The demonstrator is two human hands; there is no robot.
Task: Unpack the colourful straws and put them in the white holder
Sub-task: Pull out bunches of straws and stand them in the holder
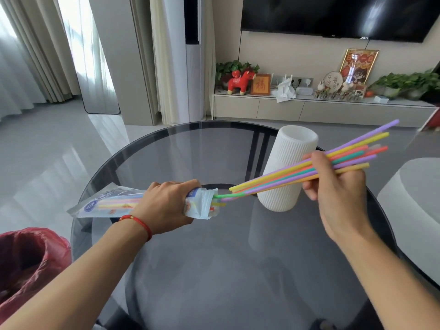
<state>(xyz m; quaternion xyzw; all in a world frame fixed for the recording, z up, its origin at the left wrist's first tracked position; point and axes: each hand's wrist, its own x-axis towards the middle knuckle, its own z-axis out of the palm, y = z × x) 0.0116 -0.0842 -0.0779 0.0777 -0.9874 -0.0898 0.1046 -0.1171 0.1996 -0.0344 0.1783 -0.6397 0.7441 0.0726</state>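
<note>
Step in hand: we judged that we were drawing a bunch of straws [309, 171] out of the packet [112, 202], with the holder [285, 163] not yet loaded.
Left grip: our left hand [166, 206] was closed around the packet near its torn mouth, holding it level above the left half of the desk [214, 270].
Right grip: our right hand [338, 189] was closed on the bunch about midway along it, over the right side of the desk.
Straws: the bunch fanned up and right past the holder; its near ends were just clear of the packet mouth, though a green one [228, 195] seemed to be still inside.
Left in packet: a few straws showed through the film and at the mouth.
Holder: it stood upright toward the far right edge of the desk, its opening up; we could not see inside it.
Doing it well: we thought it best to pull along the line of the packet, keep the left hold behind the mouth so nothing pinched, then square the ends before tipping the bunch upright.
Risk: a loose fan could catch the holder's rim or nudge it on the glass.
Beside the desk: a bin with a red liner [28, 263] stood at the near left, handy for the empty packet.
</note>
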